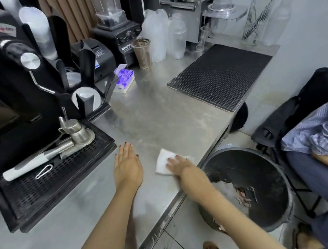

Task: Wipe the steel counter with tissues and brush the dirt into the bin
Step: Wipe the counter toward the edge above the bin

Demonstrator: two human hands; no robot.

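Right hand [177,164]: fingers straight, pressed flat on a white tissue [162,162] near the right edge of the steel table [158,114]; holds nothing else. Left hand [127,163]: flat on the table just left of the tissue, fingers straight and together, palm down, not touching it. Black bin [256,167] on the floor just beside the table edge, below the right forearm; some debris inside. Tissue box [124,78] at the back, well apart. Black rubber mat [221,74] at far right.
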